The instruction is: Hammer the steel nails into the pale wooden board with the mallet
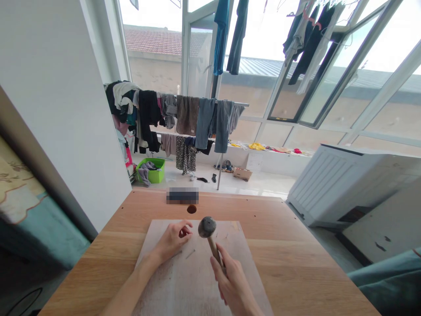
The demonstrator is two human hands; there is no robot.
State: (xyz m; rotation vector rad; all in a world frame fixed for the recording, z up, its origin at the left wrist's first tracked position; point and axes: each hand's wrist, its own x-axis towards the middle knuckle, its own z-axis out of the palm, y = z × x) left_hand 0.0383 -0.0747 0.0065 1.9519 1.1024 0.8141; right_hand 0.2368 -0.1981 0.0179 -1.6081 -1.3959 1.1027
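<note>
My right hand (232, 274) is wrapped round the wooden handle of a hammer (207, 227). Its dark, rounded head is raised above a pale wooden board (164, 285). To the left, my left hand (174, 239) is over the board with thumb and fingers curled into a pinch; whatever is between the fingertips is too small or hidden to make out. A loose nail (190, 253) lies on the board just below that hand, and another nail-like piece is partly beside the palm. Several thin nails (226, 235) show near the board's far edge, right of the hammer head.
The board lies on a wooden table (286, 263) with a round hole (191, 209) near its far edge. A blurred-out dark object (182, 195) is behind the hole. Beyond are a clothes rack (219, 171) with laundry, a green basket (157, 175) and a white appliance (315, 184).
</note>
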